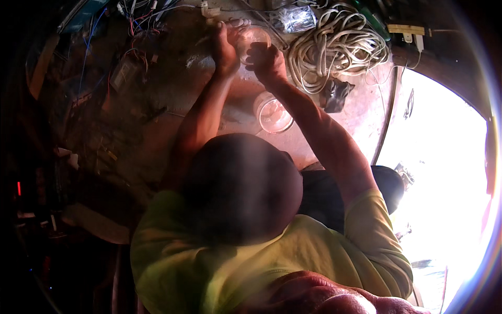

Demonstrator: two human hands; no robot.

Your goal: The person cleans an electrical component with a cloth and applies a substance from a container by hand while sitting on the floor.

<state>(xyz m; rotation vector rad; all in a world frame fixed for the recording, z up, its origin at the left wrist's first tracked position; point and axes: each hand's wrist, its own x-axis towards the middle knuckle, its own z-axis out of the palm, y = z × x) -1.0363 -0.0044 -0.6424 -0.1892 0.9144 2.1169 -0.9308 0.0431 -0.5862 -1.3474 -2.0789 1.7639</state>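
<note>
Both my arms reach forward to the far middle, over the dusty floor. A round, pale, see-through thing (254, 36), like a shallow plastic tub or lid, is held between my hands. My left hand (227, 52) grips its left side, thumb pointing up and fingers around the far edge. My right hand (269, 64) is curled at its near right edge, fingers bent and partly in shadow. Glare blurs the thing's exact kind. Nearer to me, below my right wrist, a round tub (258, 107) with a bright rim stands on the floor; its contents are washed out.
Right of my hands lies a coiled heap of whitish rope or cable (340, 49). Around it are a shiny silver packet (297, 20), a dark crumpled object (337, 96) and a cream block (406, 29). Tangled wires (137, 31) lie far left. Glaring light fills the right side.
</note>
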